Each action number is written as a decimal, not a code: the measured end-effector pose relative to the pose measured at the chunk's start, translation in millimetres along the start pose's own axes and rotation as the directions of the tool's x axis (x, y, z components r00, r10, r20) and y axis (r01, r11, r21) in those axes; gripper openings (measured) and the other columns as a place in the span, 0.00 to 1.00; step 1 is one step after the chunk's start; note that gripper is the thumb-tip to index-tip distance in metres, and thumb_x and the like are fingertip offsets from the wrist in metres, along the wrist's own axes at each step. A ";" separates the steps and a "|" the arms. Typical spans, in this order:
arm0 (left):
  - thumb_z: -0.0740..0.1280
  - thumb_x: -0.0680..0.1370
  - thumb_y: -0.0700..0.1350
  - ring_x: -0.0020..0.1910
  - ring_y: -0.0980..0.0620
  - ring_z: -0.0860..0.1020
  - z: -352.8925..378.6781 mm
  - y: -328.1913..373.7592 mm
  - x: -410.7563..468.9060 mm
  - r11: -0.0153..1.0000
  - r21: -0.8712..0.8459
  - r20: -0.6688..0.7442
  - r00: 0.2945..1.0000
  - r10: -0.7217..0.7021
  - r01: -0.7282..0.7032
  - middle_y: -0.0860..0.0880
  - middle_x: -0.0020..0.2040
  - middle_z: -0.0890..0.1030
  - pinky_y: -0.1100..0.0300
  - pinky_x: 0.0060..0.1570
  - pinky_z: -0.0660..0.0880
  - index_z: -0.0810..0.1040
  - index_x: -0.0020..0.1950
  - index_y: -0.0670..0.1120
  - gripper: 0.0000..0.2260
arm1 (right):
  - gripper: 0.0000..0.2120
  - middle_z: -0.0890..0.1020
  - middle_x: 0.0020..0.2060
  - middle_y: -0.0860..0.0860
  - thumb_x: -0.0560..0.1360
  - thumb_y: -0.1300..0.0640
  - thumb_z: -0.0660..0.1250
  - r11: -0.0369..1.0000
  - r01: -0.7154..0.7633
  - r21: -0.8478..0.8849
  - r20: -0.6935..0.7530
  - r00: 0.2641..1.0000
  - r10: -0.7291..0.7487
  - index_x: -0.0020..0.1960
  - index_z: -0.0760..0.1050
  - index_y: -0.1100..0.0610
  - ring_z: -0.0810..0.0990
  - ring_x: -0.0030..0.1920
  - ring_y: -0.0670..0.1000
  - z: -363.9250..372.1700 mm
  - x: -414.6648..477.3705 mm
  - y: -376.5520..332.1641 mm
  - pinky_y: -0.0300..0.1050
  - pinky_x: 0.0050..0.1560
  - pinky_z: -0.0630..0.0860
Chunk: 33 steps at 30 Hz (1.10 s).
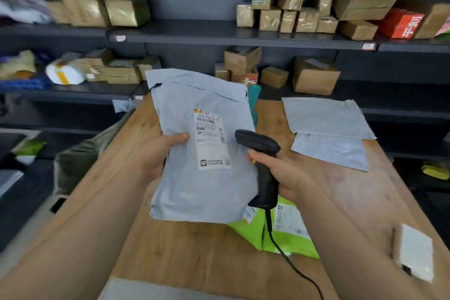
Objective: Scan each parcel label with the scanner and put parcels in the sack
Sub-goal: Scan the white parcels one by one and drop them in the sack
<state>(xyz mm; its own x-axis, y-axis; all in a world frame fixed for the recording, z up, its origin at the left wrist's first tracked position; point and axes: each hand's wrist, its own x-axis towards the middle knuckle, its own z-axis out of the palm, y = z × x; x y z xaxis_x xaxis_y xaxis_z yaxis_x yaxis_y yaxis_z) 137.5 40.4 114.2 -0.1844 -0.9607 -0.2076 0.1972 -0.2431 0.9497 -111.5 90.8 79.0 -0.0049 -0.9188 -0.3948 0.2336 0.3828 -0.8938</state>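
Head view: the left hand point(158, 156) grips a grey parcel point(207, 192) by its left edge, thumb on the front, holding it above the table point(194, 256). The right hand point(280, 170) clasps the black scanner point(258, 141), its head beside the label point(211, 139). An olive sack point(80, 161) sits at the table's left edge.

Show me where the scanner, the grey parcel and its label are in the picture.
scanner point(258, 143): head view, on its black head.
grey parcel point(202, 197): head view, on the bare lower part.
label point(211, 141): head view, on the middle of the white sticker.
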 end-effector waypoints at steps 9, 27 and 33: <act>0.65 0.76 0.33 0.40 0.46 0.81 -172.1 7.6 -91.2 0.991 0.130 -0.501 0.865 0.029 0.042 0.41 0.48 0.83 0.53 0.42 0.79 0.77 0.56 0.37 0.10 | 0.09 0.86 0.48 0.56 0.72 0.55 0.75 0.980 0.057 -0.193 0.151 0.988 -0.028 0.50 0.82 0.58 0.84 0.51 0.58 175.2 -1.2 33.0 0.55 0.57 0.78; 0.75 0.71 0.39 0.48 0.47 0.82 -573.1 59.7 -142.2 0.957 0.226 -0.568 0.823 -0.023 0.183 0.51 0.51 0.82 0.52 0.42 0.80 0.75 0.60 0.50 0.20 | 0.15 0.86 0.48 0.53 0.70 0.51 0.77 0.945 0.010 -0.326 0.256 0.964 0.078 0.53 0.81 0.56 0.83 0.52 0.56 582.5 72.0 128.2 0.57 0.61 0.77; 0.78 0.67 0.43 0.52 0.45 0.83 -638.0 47.0 -56.7 0.953 0.199 -0.480 0.871 -0.107 0.227 0.51 0.56 0.83 0.43 0.52 0.80 0.75 0.64 0.53 0.27 | 0.17 0.84 0.51 0.53 0.71 0.51 0.76 0.944 -0.063 -0.325 0.154 0.981 0.118 0.57 0.80 0.56 0.81 0.54 0.55 617.0 152.7 140.1 0.53 0.62 0.76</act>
<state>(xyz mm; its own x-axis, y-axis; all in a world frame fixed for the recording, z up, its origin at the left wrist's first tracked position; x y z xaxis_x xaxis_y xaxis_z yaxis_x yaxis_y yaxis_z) 771.5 -2.2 21.2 0.2803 -0.8750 -0.3947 -0.0452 -0.4227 0.9051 520.4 -55.6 24.8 0.1725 -0.8709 -0.4602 -0.0951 0.4503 -0.8878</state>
